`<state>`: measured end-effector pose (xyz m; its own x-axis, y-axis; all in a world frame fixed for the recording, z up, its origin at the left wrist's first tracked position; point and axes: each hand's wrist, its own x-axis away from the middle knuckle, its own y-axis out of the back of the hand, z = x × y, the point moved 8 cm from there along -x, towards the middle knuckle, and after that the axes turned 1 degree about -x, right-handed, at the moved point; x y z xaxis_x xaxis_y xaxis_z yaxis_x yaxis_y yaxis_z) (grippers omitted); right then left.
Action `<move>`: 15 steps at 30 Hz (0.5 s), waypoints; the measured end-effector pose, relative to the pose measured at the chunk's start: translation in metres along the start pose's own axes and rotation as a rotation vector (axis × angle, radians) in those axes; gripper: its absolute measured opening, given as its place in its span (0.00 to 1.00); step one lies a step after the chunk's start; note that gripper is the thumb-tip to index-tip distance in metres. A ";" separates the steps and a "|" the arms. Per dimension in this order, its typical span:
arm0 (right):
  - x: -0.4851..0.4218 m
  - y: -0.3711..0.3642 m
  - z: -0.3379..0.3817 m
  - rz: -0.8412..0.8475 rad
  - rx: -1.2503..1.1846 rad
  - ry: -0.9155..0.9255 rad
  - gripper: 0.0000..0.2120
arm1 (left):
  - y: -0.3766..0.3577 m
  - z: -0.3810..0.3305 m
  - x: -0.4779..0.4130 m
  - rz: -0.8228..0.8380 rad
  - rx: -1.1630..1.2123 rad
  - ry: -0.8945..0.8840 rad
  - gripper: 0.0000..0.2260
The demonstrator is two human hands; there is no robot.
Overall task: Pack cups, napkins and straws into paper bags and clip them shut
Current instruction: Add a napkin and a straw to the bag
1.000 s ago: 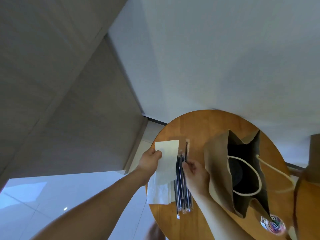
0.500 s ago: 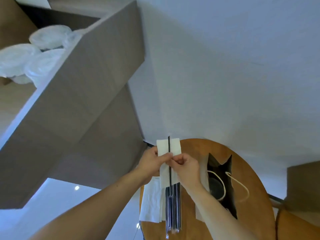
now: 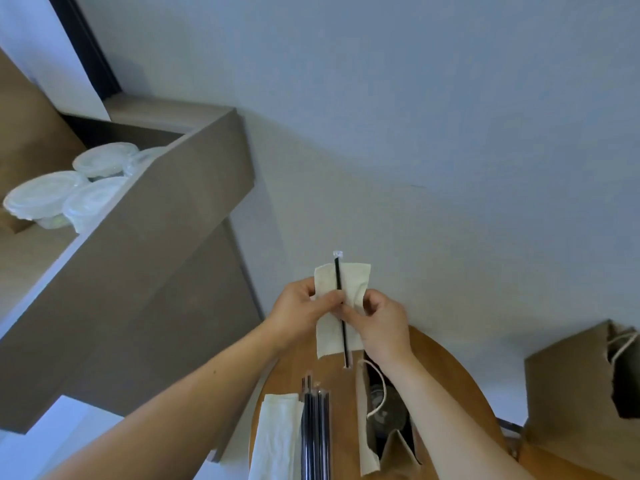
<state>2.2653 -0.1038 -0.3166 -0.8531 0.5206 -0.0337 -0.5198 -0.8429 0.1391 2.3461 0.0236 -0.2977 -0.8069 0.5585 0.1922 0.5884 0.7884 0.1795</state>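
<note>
Napkin [image 3: 356, 277], one, white, folded long, held upright above the far edge of the round wooden table [image 3: 446, 372]. Straw [image 3: 338, 275], one, black, in a clear wrapper, lies along the napkin's front. Left hand [image 3: 299, 308] grips the napkin's left edge, thumb across its front. Right hand [image 3: 382, 323] pinches the straw against the napkin.

On the table:
- stack of napkins [image 3: 277, 434], one, near left
- bundle of wrapped straws [image 3: 316, 434], one, just right of the stack; number cannot be told
- paper bag [image 3: 363, 431], one, open, right of the bundle, holding one cup [image 3: 388, 412]

Second paper bag [image 3: 568, 386], one, stands at the right, past the table's edge.

Shelf [image 3: 173, 209], far left: lidded clear cups [image 3: 41, 197], four, one partly hidden.
</note>
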 end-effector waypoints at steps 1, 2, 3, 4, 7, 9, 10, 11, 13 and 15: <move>-0.001 0.008 0.005 -0.005 -0.011 0.008 0.09 | -0.005 -0.007 0.000 0.009 -0.002 -0.008 0.07; -0.002 0.014 0.009 0.001 -0.023 0.006 0.08 | -0.011 -0.012 0.001 0.020 -0.001 -0.013 0.08; -0.002 0.019 0.011 0.013 -0.027 -0.001 0.08 | -0.016 -0.016 0.001 0.034 0.003 -0.015 0.09; -0.003 0.024 0.013 0.024 -0.019 -0.006 0.08 | -0.021 -0.019 0.001 0.048 0.009 -0.016 0.10; -0.006 0.043 0.018 -0.015 0.042 -0.004 0.09 | -0.032 -0.024 -0.001 0.109 0.033 -0.037 0.14; -0.012 0.063 0.019 -0.128 0.056 -0.004 0.07 | -0.035 -0.017 -0.005 0.132 -0.027 -0.034 0.18; -0.015 0.073 0.020 -0.198 0.034 -0.011 0.07 | -0.034 -0.008 -0.006 0.122 -0.114 -0.013 0.20; -0.018 0.082 0.019 -0.261 0.004 -0.015 0.07 | -0.032 0.005 -0.007 0.124 -0.239 0.024 0.22; -0.024 0.091 0.015 -0.352 -0.031 -0.030 0.06 | -0.041 0.046 0.000 0.298 -0.515 0.132 0.27; -0.026 0.085 0.006 -0.386 -0.021 -0.074 0.05 | -0.064 0.093 0.023 0.619 -0.731 0.272 0.31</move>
<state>2.2440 -0.1883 -0.2983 -0.5898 0.8075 -0.0084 -0.8032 -0.5855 0.1101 2.2847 0.0098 -0.3950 -0.3620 0.6674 0.6508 0.8622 -0.0255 0.5059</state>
